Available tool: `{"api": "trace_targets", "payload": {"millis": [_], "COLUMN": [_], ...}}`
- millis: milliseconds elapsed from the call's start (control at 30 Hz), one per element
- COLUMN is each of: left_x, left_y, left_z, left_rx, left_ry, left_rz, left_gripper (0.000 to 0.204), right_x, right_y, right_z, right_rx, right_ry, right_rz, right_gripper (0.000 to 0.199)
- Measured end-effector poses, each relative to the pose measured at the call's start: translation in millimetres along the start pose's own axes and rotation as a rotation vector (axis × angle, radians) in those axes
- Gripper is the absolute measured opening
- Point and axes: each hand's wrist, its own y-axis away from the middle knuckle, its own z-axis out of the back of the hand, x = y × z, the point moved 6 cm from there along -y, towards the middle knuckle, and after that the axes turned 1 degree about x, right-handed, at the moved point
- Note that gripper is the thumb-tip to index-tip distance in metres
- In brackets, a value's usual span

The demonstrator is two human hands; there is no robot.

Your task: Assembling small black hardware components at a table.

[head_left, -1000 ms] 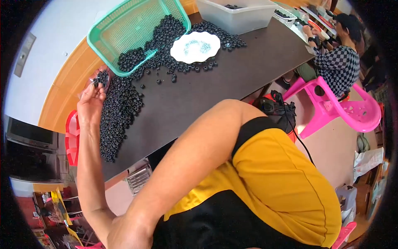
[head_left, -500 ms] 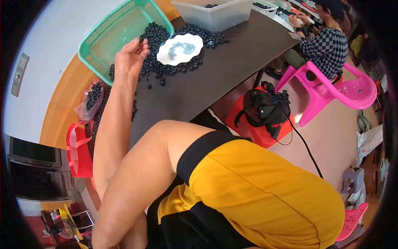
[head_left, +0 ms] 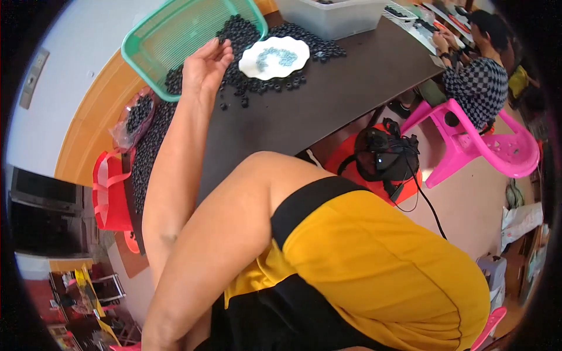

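My left hand [head_left: 206,61] reaches up from the lower left to a heap of small black ring-shaped pieces [head_left: 249,88] on the dark table [head_left: 339,99]. Its fingers are curled together over the heap, right at the mouth of a tilted green mesh basket [head_left: 175,29]. Whether it holds any pieces is not visible. A white scalloped plate [head_left: 274,57] with small pale blue pieces lies just right of the hand. More black pieces spread along the table's left edge [head_left: 146,158]. My right hand is out of view.
A clear plastic bag [head_left: 136,117] of black pieces lies at the table's left end, above a red bag [head_left: 108,187]. A clear bin [head_left: 333,20] stands at the back. A person in a checked shirt [head_left: 477,82] sits on a pink chair [head_left: 474,146]. A black cabled device [head_left: 383,155] rests on a red stool.
My left hand has moved from the table's left end, by the plastic bag, over to the heap at the basket's mouth. The view has swung slightly.
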Motion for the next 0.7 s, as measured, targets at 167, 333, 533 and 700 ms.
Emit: {"api": "trace_targets", "payload": {"millis": [167,333,533,700], "left_x": [-17.5,-27.8,-19.3,-44.5], "left_y": [-9.6,-5.0,-5.8,20.9], "left_z": [32.3,51.4,56.0,82.1], "left_rx": [-0.049,-0.068,-0.08,-0.009], "left_ry": [0.119,0.189,0.257,0.301], "left_rz": [-0.047,-0.081,-0.043,-0.076], "left_gripper": [0.018,0.02,0.021,0.022], "right_x": [74.2,44.0,72.0,91.8], "right_y": [70.5,81.1,67.9,127.0], "right_z": [80.6,59.2,78.8,84.4], "right_rx": [-0.092,-0.174,-0.123,-0.275], "right_ry": [-0.15,-0.27,-0.332,-0.06], "right_rz": [-0.231,-0.493,-0.407,-0.315], "right_gripper": [0.025,0.025,0.028,0.023]}}
